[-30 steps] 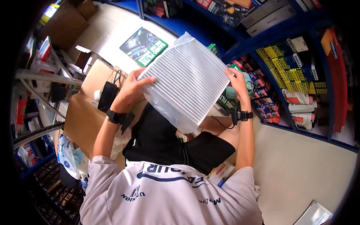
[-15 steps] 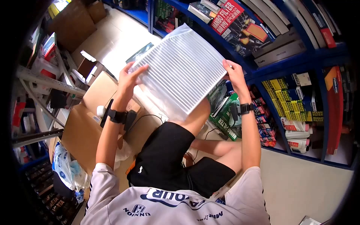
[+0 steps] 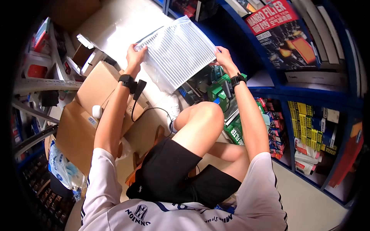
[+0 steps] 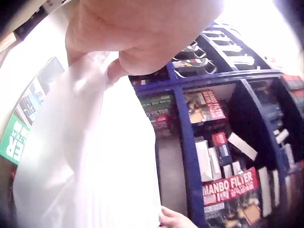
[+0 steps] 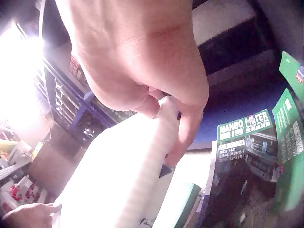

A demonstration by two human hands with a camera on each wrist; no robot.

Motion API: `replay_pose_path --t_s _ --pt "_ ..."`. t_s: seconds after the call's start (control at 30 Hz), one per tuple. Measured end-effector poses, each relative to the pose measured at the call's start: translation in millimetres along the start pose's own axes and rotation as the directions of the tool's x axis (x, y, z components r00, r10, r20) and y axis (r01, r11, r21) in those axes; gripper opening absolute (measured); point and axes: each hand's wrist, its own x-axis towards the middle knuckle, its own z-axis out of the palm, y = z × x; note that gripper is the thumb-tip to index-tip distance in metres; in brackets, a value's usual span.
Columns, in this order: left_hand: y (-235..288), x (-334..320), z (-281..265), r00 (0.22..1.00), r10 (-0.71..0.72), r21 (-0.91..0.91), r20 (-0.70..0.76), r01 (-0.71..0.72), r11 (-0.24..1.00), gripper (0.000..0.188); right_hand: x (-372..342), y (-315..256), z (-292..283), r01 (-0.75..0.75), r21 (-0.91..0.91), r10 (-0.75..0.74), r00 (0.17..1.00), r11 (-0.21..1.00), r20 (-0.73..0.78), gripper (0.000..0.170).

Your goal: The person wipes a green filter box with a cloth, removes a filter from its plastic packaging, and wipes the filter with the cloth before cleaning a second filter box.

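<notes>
At the bottom of the head view were the wearer's pale shirt (image 3: 185,217) and black shorts (image 3: 165,173), with a raised bare knee (image 3: 210,113) just beyond. A brown carton (image 3: 73,134) stood to the left of the legs, and a green box (image 3: 235,131) lay to their right. Past the knee, both arms reached forward with a pleated white filter (image 3: 181,50) in clear plastic wrap (image 3: 156,73), held tilted in the air between the hands. The left hand (image 3: 135,56) gripped its left edge through the wrap, thumb on top; the right hand (image 3: 224,58) pinched the opposite edge, thumb on one face and fingers on the other. Farther right, a blue shelf (image 3: 266,92) held yellow boxes (image 3: 308,123) and a red-topped MANBO FILTER box (image 3: 275,23). Beyond the filter stretched pale, brightly lit floor (image 3: 115,23).
</notes>
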Motion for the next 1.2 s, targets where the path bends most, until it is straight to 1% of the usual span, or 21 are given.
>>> replay_pose_path --t_s 0.07,0.17,0.23,0.3,0.37,0.43,0.47,0.57,0.63,0.7,0.73,0.8,0.87,0.9,0.97,1.0,1.03,1.1,1.13,1.17,1.2 --pt "-16 16 5 0.995 -0.095 -0.051 0.044 0.097 0.994 0.054 18 6 10 -0.038 0.0 0.038 0.998 0.999 0.041 0.037" --pt "-46 50 17 0.989 -0.151 0.012 0.004 0.151 0.988 0.053 49 30 25 -0.06 -0.021 0.062 0.991 0.998 0.116 0.041" --pt "-55 58 21 0.985 -0.173 0.022 -0.012 0.173 0.985 0.053 65 41 37 -0.063 -0.013 0.064 0.991 0.998 0.116 0.044" --pt "-59 64 27 0.964 -0.245 0.054 -0.101 0.251 0.966 0.054 67 41 48 -0.083 -0.059 0.089 0.991 0.995 0.1 0.047" --pt "-75 77 31 0.962 -0.243 0.035 -0.121 0.249 0.968 0.058 73 42 61 -0.099 -0.105 0.107 0.991 0.99 0.077 0.05" --pt "-80 81 35 0.942 -0.241 0.075 -0.232 0.264 0.962 0.061 89 56 69 -0.109 -0.192 0.119 0.992 0.975 0.037 0.056" --pt "-80 83 35 0.933 -0.272 0.063 -0.235 0.294 0.954 0.062 101 66 73 -0.092 -0.134 0.106 0.989 0.987 0.105 0.055" --pt "-92 88 36 0.927 -0.223 0.062 -0.303 0.253 0.965 0.062 131 93 88 -0.13 -0.058 0.136 0.983 0.99 0.126 0.054" --pt "-89 84 33 0.926 -0.235 0.064 -0.297 0.265 0.962 0.063 142 104 94 -0.126 -0.039 0.13 0.983 0.991 0.132 0.051" --pt "-93 85 33 0.901 -0.27 0.064 -0.34 0.308 0.949 0.063 145 106 102 -0.147 0.018 0.146 0.989 0.989 0.039 0.049" --pt "-98 88 29 0.908 -0.297 -0.028 -0.294 0.303 0.953 0.069 143 102 105 -0.157 0.097 0.151 0.986 0.983 0.07 0.054" --pt "-103 90 27 0.93 -0.277 -0.068 -0.242 0.268 0.961 0.075 124 85 105 -0.152 0.134 0.138 0.985 0.979 0.107 0.053" --pt "-101 89 25 0.967 -0.216 -0.123 -0.137 0.2 0.972 0.092 122 86 110 -0.143 0.237 0.108 0.982 0.961 0.156 0.058" --pt "-98 89 23 0.967 -0.214 -0.124 -0.139 0.198 0.972 0.092 121 83 113 -0.141 0.237 0.105 0.982 0.961 0.157 0.058" --pt "-91 85 22 0.985 -0.155 -0.014 -0.069 0.154 0.988 0.096 111 80 119 -0.106 0.272 0.105 0.994 0.957 0.017 0.062" --pt "-87 83 24 0.985 -0.135 0.059 -0.11 0.142 0.988 0.101 107 78 116 -0.138 0.223 0.13 0.99 0.965 0.05 0.065" --pt "-84 79 25 0.986 -0.134 0.057 -0.104 0.14 0.988 0.101 97 70 113 -0.127 0.103 0.123 0.991 0.987 0.049 0.063" --pt "-73 71 28 0.948 -0.197 0.172 -0.25 0.243 0.954 0.103 98 72 113 0.012 -0.207 -0.014 1.0 0.978 -0.009 0.06" --pt "-65 66 33 0.929 -0.204 0.204 -0.308 0.273 0.94 0.101 94 73 112 0.11 -0.324 -0.137 0.989 0.94 -0.062 0.06" --pt "-60 63 36 0.933 -0.2 0.199 -0.298 0.266 0.943 0.101 90 74 108 0.106 -0.308 -0.133 0.989 0.945 -0.065 0.059" --pt "-65 66 41 0.915 -0.133 0.344 -0.382 0.274 0.898 0.1 74 59 101 0.121 -0.3 -0.147 0.987 0.946 -0.065 0.056"
